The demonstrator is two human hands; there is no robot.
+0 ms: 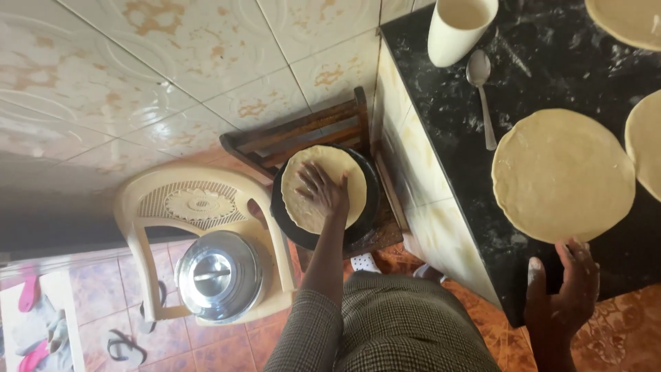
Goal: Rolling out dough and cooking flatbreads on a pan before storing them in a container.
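Note:
My left hand (322, 189) lies flat, fingers spread, on a round pale flatbread (306, 207) in a black pan (368, 200) that sits on a low wooden stool (296, 134). My right hand (564, 282) rests on the front edge of the black stone counter (551, 62), fingers apart, just touching the rim of a rolled raw dough disc (561, 176). It holds nothing.
More dough discs lie at the counter's right edge (647, 148) and far corner (630, 21). A cream cup (458, 27) and a metal spoon (482, 96) stand at the back. A beige plastic chair (200, 207) carries a lidded steel pot (219, 275). Sandals (124, 344) lie on the tiled floor.

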